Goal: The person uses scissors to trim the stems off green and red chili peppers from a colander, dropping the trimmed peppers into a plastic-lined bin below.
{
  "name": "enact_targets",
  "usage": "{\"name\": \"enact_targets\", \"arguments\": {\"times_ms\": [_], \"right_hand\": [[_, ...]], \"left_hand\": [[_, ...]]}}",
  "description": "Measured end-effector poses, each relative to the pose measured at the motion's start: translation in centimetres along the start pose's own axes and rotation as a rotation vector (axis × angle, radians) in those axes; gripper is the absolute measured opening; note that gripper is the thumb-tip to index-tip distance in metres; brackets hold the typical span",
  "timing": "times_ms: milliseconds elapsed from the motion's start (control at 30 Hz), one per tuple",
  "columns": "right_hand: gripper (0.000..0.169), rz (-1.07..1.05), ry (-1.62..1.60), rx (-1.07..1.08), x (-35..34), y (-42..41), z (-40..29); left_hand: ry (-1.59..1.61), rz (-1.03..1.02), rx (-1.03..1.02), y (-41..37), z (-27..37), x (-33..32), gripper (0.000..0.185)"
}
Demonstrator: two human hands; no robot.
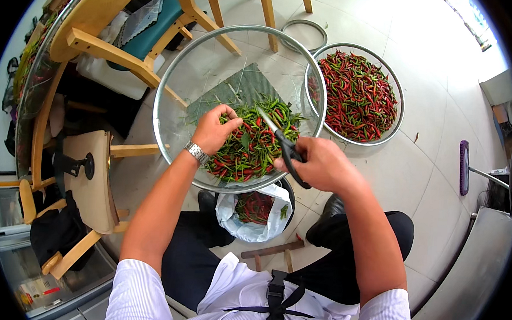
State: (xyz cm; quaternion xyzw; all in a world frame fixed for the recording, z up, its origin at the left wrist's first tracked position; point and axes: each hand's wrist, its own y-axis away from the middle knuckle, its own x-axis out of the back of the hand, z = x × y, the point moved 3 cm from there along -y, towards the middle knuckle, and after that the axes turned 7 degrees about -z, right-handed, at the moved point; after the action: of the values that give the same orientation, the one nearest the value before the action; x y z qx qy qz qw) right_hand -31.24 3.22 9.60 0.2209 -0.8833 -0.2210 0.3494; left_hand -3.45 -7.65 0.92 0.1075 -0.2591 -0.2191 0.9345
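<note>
My right hand is closed round the black handles of a pair of scissors, whose blades point up and left over a pile of red and green chili peppers. The pile, with green stems and some leaves, lies in a large round mesh sieve with a metal rim. My left hand, with a watch at the wrist, is at the pile's left side, thumb and forefinger close together; whether a pepper is between them is too small to tell. Below the sieve, a white plastic bag lines a dark container holding more red peppers.
A second round sieve full of chilies stands on the tiled floor at the upper right, beside an empty metal ring. Wooden chairs stand at the left. A purple mop head is at the right, near a metal surface.
</note>
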Motion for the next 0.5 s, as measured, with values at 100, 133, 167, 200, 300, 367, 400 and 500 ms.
{"name": "enact_targets", "arguments": {"times_ms": [100,133,167,200,300,367,400,500], "right_hand": [[0.075,-0.064,0.070,-0.011,-0.9,0.2,-1.4],[0.073,-0.024,0.055,0.014,-1.2,0.1,-1.5],[0.070,0.018,0.039,0.038,-1.6,-0.1,-1.3],[0.068,0.060,0.023,0.058,-1.9,-0.3,-1.1],[0.063,0.062,0.055,0.052,-2.4,-1.2,-0.7],[0.058,0.100,0.064,0.096,-2.7,-1.7,-0.2],[0.056,0.117,0.069,0.122,-2.5,-1.7,-0.5],[0.050,0.118,-0.052,0.064,-0.5,-0.9,-0.6]], "left_hand": [[0.048,-0.022,0.000,1.7,0.9,-0.3,0.022],[0.052,-0.019,-0.013,1.9,0.9,-0.4,0.023],[0.035,-0.027,-0.029,2.2,1.0,-0.5,0.023],[0.020,-0.039,-0.046,2.4,1.2,-0.8,0.023],[0.022,-0.129,-0.071,2.6,1.3,-1.7,0.013],[0.070,-0.180,-0.060,2.5,1.5,-2.1,0.012],[0.195,-0.234,-0.004,2.5,1.4,-2.1,0.013],[0.462,-0.267,0.063,1.9,1.5,-2.3,0.008]]}}
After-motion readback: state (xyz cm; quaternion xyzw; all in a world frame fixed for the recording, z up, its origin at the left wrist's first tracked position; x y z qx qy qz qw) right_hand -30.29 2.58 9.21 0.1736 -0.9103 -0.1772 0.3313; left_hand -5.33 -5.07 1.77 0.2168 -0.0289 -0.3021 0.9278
